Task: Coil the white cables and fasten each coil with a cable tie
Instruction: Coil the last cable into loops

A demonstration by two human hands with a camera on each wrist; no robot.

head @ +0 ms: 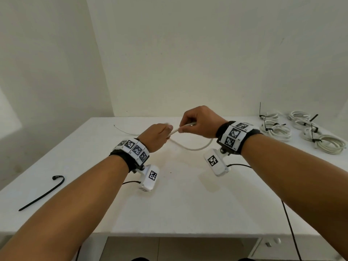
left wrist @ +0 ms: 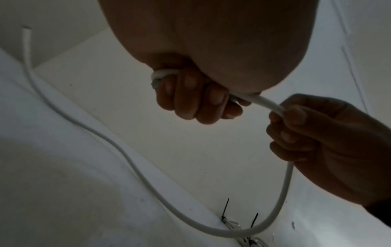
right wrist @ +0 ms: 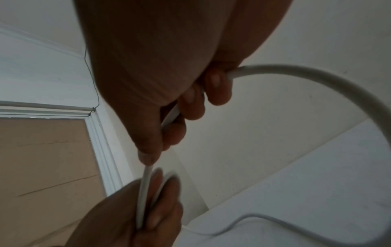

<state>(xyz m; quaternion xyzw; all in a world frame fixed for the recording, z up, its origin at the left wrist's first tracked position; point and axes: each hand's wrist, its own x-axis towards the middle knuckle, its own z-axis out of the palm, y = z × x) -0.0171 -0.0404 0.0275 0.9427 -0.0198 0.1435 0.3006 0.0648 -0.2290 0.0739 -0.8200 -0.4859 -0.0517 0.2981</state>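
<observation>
The white cable (head: 190, 147) is held above the middle of the surface (head: 178, 204), in both hands. The left hand (head: 156, 137) has its fingers (left wrist: 190, 100) curled round one or two small turns already gathered in the fist, and the right hand (head: 199, 122) pinches the next stretch just beside it, thumb against curled fingers (right wrist: 217, 86). From the right hand the cable drops in a loose loop towards the surface, then trails away behind the left hand to its free end (head: 114, 125) near the surface's far edge.

It looks light and moderately stiff: the hanging loop keeps a smooth round curve instead of collapsing (so it will likely spring open if released). The jacket seems smooth, so a sliding grip should feed it easily. The best hold, I judge, is where the turns cross in the left hand, clamping them there while the right hand lays each new loop.

A loose black cable tie (head: 40, 194) lies on the surface well to the left of the cable; finished coils (head: 301, 130), each with a black tie, lie far to its right.
</observation>
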